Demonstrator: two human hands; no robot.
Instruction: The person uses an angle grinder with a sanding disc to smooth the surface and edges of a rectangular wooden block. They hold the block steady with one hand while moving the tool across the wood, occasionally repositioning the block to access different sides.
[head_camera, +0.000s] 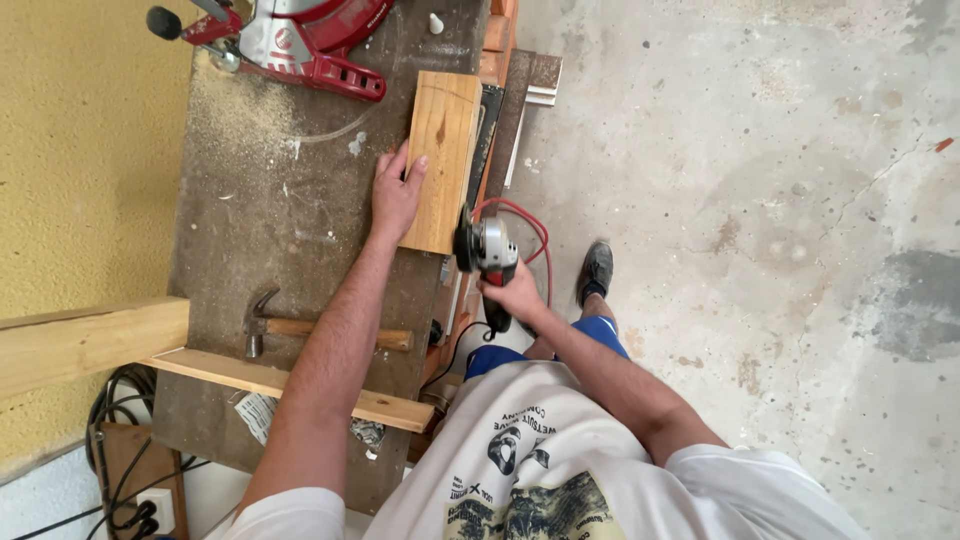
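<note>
L hand (396, 193) lies flat, fingers spread, pressing on the board (441, 158), which sits at the bench (270, 230) edge w/ its near end just past the rim. R hand (515, 293) is wrapped tight round the grinder (487, 250), disc touching the board's near end, red cord (530, 235) looping behind. Hammer (300, 328) lies nearer the body, a slat (290, 382) beside it, red saw (300, 40) at the far end.

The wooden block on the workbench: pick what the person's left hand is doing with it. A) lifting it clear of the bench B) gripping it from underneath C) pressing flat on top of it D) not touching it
C: the left hand lies palm-down on the wooden block, which rests flat on the workbench, while the right hand holds the angle grinder at the block's near end.
</note>
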